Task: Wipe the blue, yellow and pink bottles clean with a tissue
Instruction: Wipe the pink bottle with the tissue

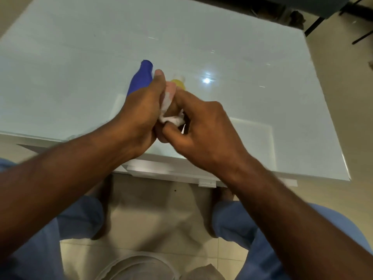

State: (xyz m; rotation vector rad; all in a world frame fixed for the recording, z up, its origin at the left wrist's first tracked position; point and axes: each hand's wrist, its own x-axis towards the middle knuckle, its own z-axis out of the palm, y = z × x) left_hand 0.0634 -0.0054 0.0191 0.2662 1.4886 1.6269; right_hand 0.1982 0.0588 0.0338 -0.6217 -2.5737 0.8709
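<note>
Glass table lies bare beyond hands wiping pink bottle.

Head-worn view, steeply down, close

A pale glass tabletop fills the far half of the view, a bright light reflection right of its middle. Beige floor tiles lie near, and dark furniture legs stand far right.
</note>
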